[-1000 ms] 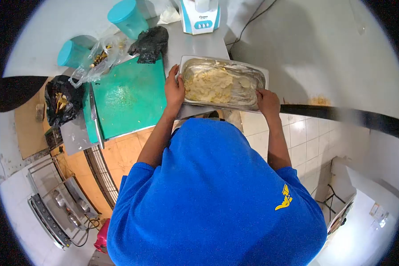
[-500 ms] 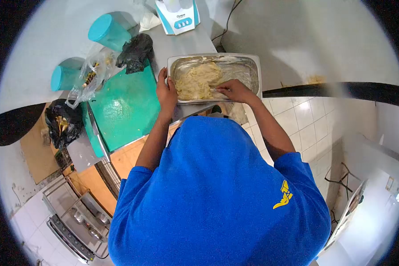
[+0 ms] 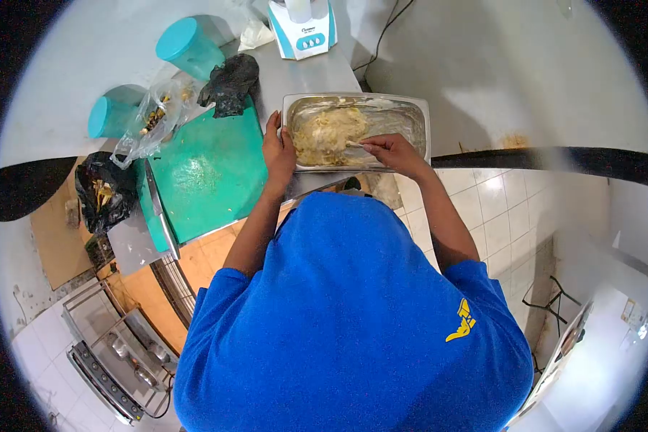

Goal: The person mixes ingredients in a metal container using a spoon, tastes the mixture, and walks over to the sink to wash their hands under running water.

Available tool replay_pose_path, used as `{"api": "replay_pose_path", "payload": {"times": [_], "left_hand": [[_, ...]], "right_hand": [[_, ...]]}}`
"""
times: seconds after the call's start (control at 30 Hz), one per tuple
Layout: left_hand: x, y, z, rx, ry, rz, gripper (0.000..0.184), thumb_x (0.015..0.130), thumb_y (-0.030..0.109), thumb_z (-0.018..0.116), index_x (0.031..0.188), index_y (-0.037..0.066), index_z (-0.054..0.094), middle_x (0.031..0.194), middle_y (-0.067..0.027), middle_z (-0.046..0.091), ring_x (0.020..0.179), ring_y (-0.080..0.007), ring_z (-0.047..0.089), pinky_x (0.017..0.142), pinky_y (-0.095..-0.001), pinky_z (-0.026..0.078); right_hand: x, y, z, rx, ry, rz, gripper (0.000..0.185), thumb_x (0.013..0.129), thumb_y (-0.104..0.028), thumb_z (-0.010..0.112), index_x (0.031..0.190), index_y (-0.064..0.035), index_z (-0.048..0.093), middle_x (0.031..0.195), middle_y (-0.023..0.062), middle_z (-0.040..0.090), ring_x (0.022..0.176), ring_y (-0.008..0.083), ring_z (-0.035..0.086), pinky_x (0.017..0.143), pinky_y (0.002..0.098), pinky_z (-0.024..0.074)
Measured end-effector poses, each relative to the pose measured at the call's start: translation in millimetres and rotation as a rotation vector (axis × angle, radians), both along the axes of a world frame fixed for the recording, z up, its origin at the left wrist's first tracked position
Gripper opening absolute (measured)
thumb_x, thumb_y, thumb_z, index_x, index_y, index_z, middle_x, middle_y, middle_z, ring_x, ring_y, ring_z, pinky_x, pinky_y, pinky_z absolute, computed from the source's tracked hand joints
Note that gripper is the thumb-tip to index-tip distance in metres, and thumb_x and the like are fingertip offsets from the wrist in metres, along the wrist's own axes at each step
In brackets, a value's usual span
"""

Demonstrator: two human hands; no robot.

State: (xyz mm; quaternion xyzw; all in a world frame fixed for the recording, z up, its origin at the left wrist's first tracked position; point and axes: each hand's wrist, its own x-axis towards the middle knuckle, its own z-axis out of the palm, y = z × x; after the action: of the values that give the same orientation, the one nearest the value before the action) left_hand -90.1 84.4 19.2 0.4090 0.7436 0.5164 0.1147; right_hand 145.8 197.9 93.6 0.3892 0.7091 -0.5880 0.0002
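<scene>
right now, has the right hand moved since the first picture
Yes, the right hand has moved left, closer to the green cutting board.

Wore a bright blue short-sleeved top [image 3: 353, 309] with a single yellow emblem [image 3: 461, 322].
Looked soft and matte across a broad, plain stretch of cloth, with loose folds and shallow creases near the left sleeve [image 3: 223, 288]. Bore the small marking close to the right sleeve [image 3: 479, 281], blocky and angular at the upper end, curved and tapering at the lower, broken by narrow blue gaps. Showed bare forearms [image 3: 450, 216] and bare hands [image 3: 279, 157].
</scene>
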Motion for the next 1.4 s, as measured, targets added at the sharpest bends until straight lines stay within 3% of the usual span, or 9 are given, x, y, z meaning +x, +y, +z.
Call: {"api": "replay_pose_path", "payload": {"times": [0.13,0.23,0.33,0.53,0.63,0.73,0.83,0.93,1.4], "left_hand": [[-1.6,-0.3,-5.5,0.011,0.066,0.01,0.039,0.088,0.002,0.046,0.126,-0.002,0.042,0.119,-0.0226,0.054,0.109,-0.0353,0.054,0.091,-0.0388,0.043],[-2.8,-1.4,-7.7,-0.04,0.033,0.002,0.037,0.091,0.006,0.044,0.128,0.0,0.041,0.124,-0.0201,0.052,0.115,-0.0306,0.051,0.096,-0.0372,0.041],[-2.4,-0.8,-9.1,0.032,0.103,0.018,0.041,0.087,0.003,0.048,0.127,0.001,0.042,0.117,-0.0183,0.056,0.104,-0.0341,0.055,0.087,-0.0404,0.044],[-2.0,-2.0,-9.5,0.01,0.082,0.013,0.04,0.087,0.004,0.048,0.127,0.001,0.042,0.118,-0.0178,0.056,0.104,-0.0337,0.054,0.087,-0.0404,0.043],[-2.5,-2.4,-9.1,0.046,0.095,0.0,0.04,0.087,0.003,0.047,0.127,0.0,0.042,0.119,-0.0176,0.056,0.104,-0.0338,0.054,0.088,-0.0403,0.043],[-1.9,-2.9,-6.7,0.038,0.076,-0.001,0.04,0.087,0.004,0.047,0.127,-0.001,0.042,0.119,-0.0175,0.055,0.105,-0.0337,0.053,0.09,-0.0403,0.042],[-2.0,-2.5,-6.2,0.024,0.062,0.002,0.04,0.087,0.004,0.047,0.127,-0.002,0.041,0.12,-0.0176,0.055,0.107,-0.0333,0.053,0.091,-0.0401,0.041],[-1.5,-1.4,-7.3,0.03,0.055,0.017,0.04,0.087,0.004,0.047,0.127,-0.001,0.041,0.121,-0.0178,0.055,0.107,-0.0335,0.053,0.091,-0.04,0.041],[-0.8,-0.7,-4.8,0.023,0.03,0.029,0.039,0.088,0.004,0.046,0.127,0.0,0.042,0.117,-0.0193,0.056,0.104,-0.0351,0.054,0.089,-0.0409,0.042]], "right_hand": [[0.3,-1.0,11.1,-0.012,0.101,-0.028,0.025,0.09,-0.021,0.056,0.109,-0.0067,0.065,0.079,0.0037,0.066,0.067,0.0086,0.055,0.064,0.0261,0.0478],[-0.7,-5.2,15.8,0.16,0.442,-0.047,0.023,0.09,-0.016,0.056,0.111,-0.0092,0.064,0.079,0.0051,0.064,0.065,0.011,0.055,0.064,0.0272,0.0477],[-4.7,-8.3,48.2,0.41,0.312,-0.002,0.029,0.084,0.004,0.055,0.111,-0.0031,0.063,0.076,0.0047,0.055,0.07,0.0109,0.052,0.067,0.0238,0.0455],[-2.6,-3.9,73.6,0.684,0.406,-0.03,0.026,0.08,0.009,0.057,0.104,0.0008,0.063,0.079,0.0081,0.058,0.071,0.0148,0.055,0.067,0.0252,0.0466],[-2.5,-4.5,86.3,0.678,0.392,-0.05,0.026,0.078,0.008,0.061,0.103,0.0013,0.063,0.081,0.0097,0.059,0.072,0.0157,0.057,0.066,0.0248,0.0472],[-4.4,-6.9,100.1,0.787,0.362,-0.117,0.023,0.078,-0.013,0.068,0.1,-0.007,0.067,0.082,0.0115,0.065,0.077,0.026,0.063,0.071,0.032,0.0505],[-5.2,-6.1,111.7,0.918,0.362,-0.09,0.026,0.076,-0.014,0.07,0.1,-0.0055,0.067,0.084,0.0124,0.066,0.08,0.0263,0.064,0.071,0.0345,0.0511],[-3.7,-5.5,122.4,0.933,0.394,-0.084,0.029,0.072,0.003,0.071,0.1,-0.0002,0.065,0.08,0.011,0.062,0.073,0.0157,0.059,0.061,0.0249,0.0487],[9.9,12.5,176.1,1.274,0.453,-0.081,0.02,0.073,0.002,0.069,0.092,-0.0035,0.066,0.081,0.0099,0.063,0.072,0.0184,0.061,0.061,0.0261,0.0495]]}}
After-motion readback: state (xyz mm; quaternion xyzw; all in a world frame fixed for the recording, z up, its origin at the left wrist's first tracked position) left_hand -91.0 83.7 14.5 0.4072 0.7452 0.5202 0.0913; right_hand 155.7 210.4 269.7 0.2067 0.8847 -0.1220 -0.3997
